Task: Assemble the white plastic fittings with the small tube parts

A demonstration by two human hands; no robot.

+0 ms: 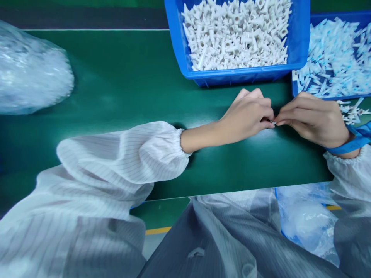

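My left hand is closed in a pinch above the green table, its fingertips meeting those of my right hand. Between them shows the tip of a small white plastic part, mostly covered by the fingers. Both hands pinch at this spot; how the part is shared between them is hidden. A blue band circles my right wrist. Just beyond my left hand stands a blue bin full of small white plastic fittings. A little pile of white pieces lies behind my right wrist.
A shallow blue tray at the right holds many pale-blue and white slender pieces. A clear plastic bag of small parts lies on the green table at the left. Below the table edge hangs another clear bag.
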